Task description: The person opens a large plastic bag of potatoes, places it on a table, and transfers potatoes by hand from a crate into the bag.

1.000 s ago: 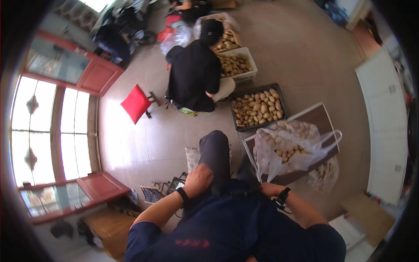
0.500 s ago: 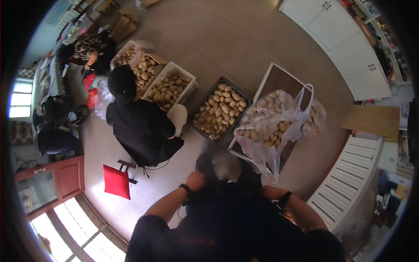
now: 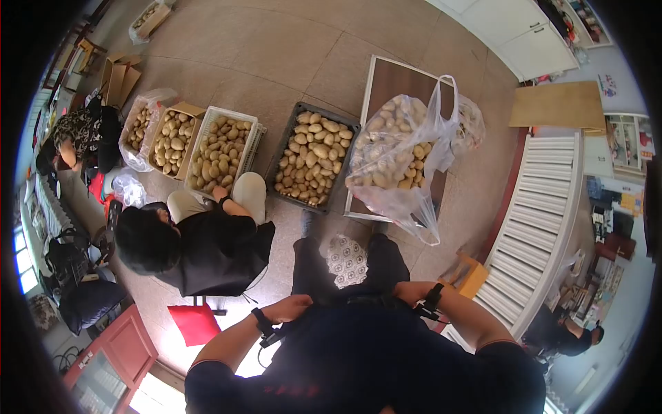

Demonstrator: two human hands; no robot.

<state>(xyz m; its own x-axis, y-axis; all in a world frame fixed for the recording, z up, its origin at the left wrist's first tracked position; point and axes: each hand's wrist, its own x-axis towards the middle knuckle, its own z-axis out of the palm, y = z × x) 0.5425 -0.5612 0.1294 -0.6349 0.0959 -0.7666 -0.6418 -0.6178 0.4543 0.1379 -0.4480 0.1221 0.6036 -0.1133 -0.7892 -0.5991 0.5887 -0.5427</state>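
Note:
My left hand [image 3: 289,308] rests at the left side of my waist with its fingers curled in, and what they hold, if anything, is hidden. On the other side, my right hand [image 3: 412,292] lies against my waist, its fingertips out of sight. In front of my feet stands a black crate of potatoes [image 3: 314,155]. Right of it, a clear plastic bag of potatoes [image 3: 394,159] lies on a brown board with a white frame [image 3: 386,86]. A patterned round seat [image 3: 346,260] shows between my legs.
A co-worker in black [image 3: 214,255] sits at the left, one hand at a white crate of potatoes [image 3: 221,152]. Beyond are a cardboard box of potatoes [image 3: 174,141] and another person [image 3: 83,134]. A red cushion [image 3: 194,324] lies lower left; a white radiator [image 3: 534,221] stands right.
The view has swung to the right, so the crates and the co-worker appear further left. My left hand has moved from over my thigh to my waist. The co-worker's hand now shows at the white crate.

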